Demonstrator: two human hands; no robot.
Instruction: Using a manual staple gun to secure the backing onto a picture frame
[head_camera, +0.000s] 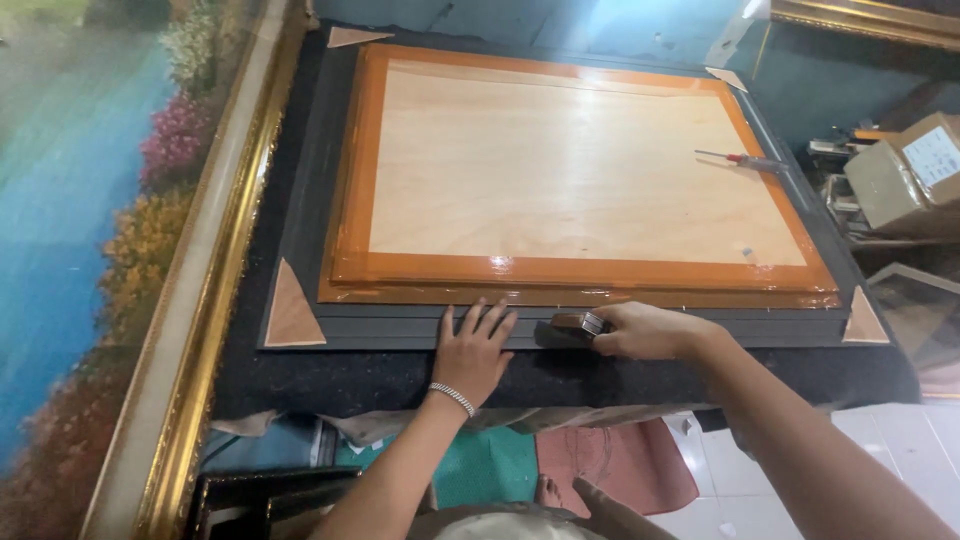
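At the near edge of the dark frame (400, 335), my left hand (472, 350) lies flat with its fingers (490, 320) spread open, palm down, gripping nothing; a beaded bracelet (452, 397) circles that wrist. Just to its right, my right hand (645, 330) has its fingers closed around a small dark tool (580, 323) with a shiny metal end, pressed against the same front edge of the frame. I cannot tell what kind of tool it is.

Beyond both hands, the frame lies face down on the surface (330, 380), which is covered in black felt-like cloth. A pale plywood backing board (570, 170) fills the frame's back, sealed all round with glossy brown tape (560, 272). Tan cardboard corner protectors (292, 312) sit on the frame's corners. A red-handled screwdriver (745, 159) rests on the board near its far right corner, well apart from my hands.

To the left, a gold-framed landscape painting (90, 200) leans beside the surface. To the right stands a cardboard box (905, 170). Below the surface's near edge, a pinkish cloth (620, 465) and a green one (490, 465) lie on the floor.
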